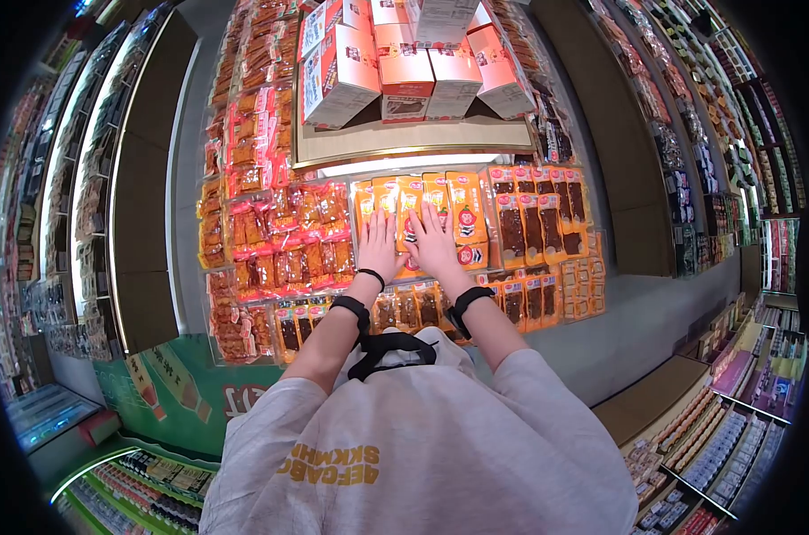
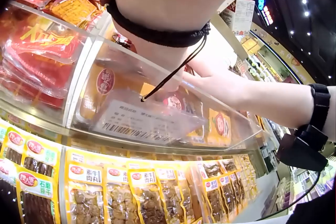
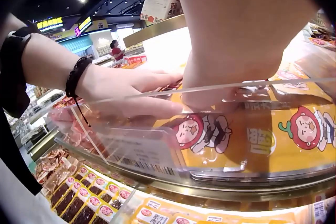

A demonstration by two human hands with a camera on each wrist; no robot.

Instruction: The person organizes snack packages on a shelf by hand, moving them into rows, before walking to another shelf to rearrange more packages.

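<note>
Side by side, my left hand (image 1: 380, 250) and right hand (image 1: 435, 249) lie on orange snack packets (image 1: 465, 203) in a clear-walled bin. The fingers of both are straight, pointing away from me, and the thumbs come close together. In the right wrist view the packets (image 3: 257, 134) show a cartoon figure with a red hood, and the left hand (image 3: 126, 90) presses flat beside the right. A price label (image 2: 142, 121) with a barcode is on the bin's front wall. In the left wrist view the left fingers are hidden behind the wrist and label.
Bins of red-packed snacks (image 1: 284, 223) adjoin on the left, and brown snack packets (image 1: 538, 214) on the right. A lower row of yellow-edged packets (image 2: 142, 192) runs in front. Behind stands a raised ledge (image 1: 413, 147) with white-and-red boxes (image 1: 346, 76). A person (image 3: 116, 50) is in the distance.
</note>
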